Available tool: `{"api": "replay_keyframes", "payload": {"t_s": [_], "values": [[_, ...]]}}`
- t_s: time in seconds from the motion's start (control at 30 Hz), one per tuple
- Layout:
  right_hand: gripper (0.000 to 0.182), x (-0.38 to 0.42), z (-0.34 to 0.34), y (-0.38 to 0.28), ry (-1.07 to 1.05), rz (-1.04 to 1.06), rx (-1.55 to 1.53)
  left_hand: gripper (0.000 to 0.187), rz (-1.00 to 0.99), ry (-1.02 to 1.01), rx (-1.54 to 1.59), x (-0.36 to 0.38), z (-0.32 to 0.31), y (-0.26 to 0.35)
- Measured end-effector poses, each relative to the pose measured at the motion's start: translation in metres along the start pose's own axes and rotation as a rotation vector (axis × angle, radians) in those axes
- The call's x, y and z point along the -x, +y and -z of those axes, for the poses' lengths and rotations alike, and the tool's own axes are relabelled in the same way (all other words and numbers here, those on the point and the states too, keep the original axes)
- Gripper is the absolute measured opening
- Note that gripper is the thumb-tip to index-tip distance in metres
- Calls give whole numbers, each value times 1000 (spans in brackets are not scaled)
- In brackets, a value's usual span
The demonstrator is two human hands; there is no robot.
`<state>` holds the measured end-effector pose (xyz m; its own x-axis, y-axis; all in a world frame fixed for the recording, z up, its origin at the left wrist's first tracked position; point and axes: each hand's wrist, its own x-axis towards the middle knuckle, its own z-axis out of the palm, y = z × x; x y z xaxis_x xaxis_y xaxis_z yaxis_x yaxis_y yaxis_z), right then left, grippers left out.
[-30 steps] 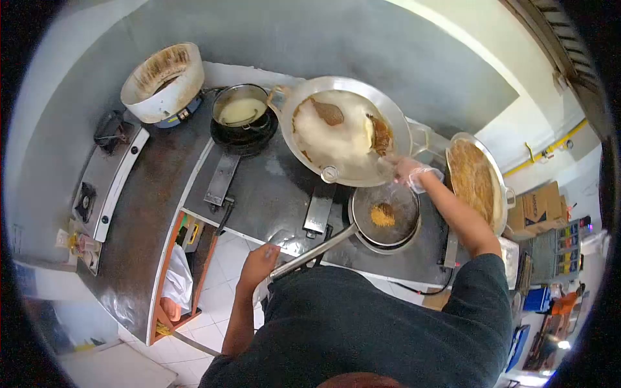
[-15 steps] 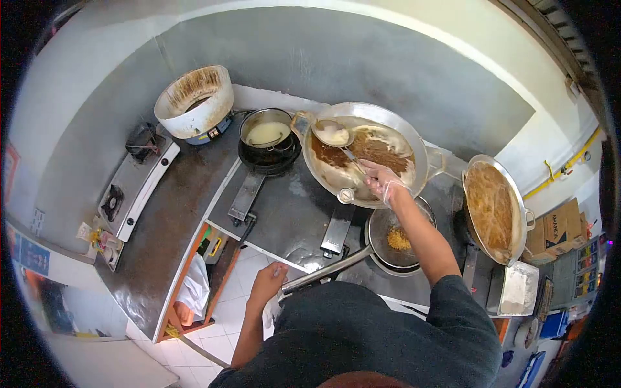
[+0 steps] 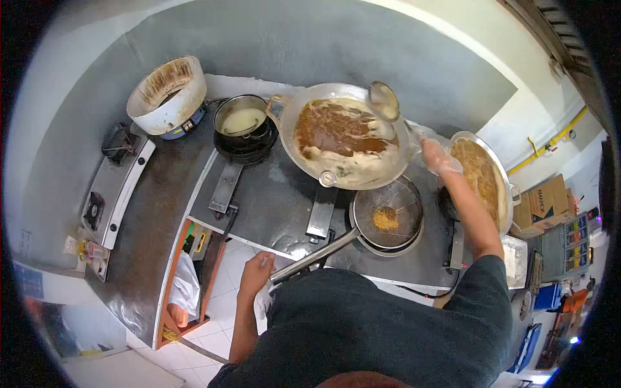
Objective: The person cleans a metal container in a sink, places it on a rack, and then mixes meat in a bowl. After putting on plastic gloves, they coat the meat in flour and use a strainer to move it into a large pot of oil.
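My right hand (image 3: 441, 157), in a clear plastic glove, is closed round the handle of a metal ladle (image 3: 384, 102). The ladle's bowl is tilted over the right side of a large wok (image 3: 292, 150), where a pale streak lies below it. Brown liquid with pale foam (image 3: 343, 129) fills this wok. Low beside the counter's front edge, my left hand (image 3: 257, 275) has its fingers curled in, next to the handle end of a round mesh strainer (image 3: 404, 213). Some white material shows under that hand; what it grips is hidden. Yellow crumbs (image 3: 385, 218) lie in the strainer.
Left of the wok stands a pot (image 3: 242, 121) of pale liquid on a burner. A second wok (image 3: 475, 174) of brown liquid is at the right, near a cardboard box (image 3: 542, 205). Farther left are a stained white drum (image 3: 167, 97) and a two-burner stove (image 3: 119, 194).
My right hand has moved right with the ladle, whose bowl has gone from the wok's left side to its right and tipped. The head view has shifted; my left hand stays low by the strainer handle.
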<state>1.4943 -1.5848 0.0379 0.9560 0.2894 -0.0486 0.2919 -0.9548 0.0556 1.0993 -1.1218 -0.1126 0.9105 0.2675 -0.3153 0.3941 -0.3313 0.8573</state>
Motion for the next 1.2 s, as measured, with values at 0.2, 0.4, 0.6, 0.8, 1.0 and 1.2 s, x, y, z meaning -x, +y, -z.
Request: {"api": "replay_keyframes", "payload": {"t_s": [0.2,0.4,0.6,0.8,1.0,1.2], "values": [[28,25,-23,16,-61,141,25,36,24,-57,9,-9,0,-1],[21,-6,-68,-44,-384,299,-138,37,-63,-44,-85,-12,4,-1],[36,7,-40,-123,-488,105,-634,37,-66,-42,-69,0,7,-12],[60,25,-33,-170,-603,-202,-1436,36,-19,-84,-79,3,13,-20],[56,8,-63,-187,-532,-184,-1863,37,-94,-83,-17,0,25,-22],[58,34,-7,-154,-388,-214,-1472,36,-76,-96,-30,0,35,-12]]}}
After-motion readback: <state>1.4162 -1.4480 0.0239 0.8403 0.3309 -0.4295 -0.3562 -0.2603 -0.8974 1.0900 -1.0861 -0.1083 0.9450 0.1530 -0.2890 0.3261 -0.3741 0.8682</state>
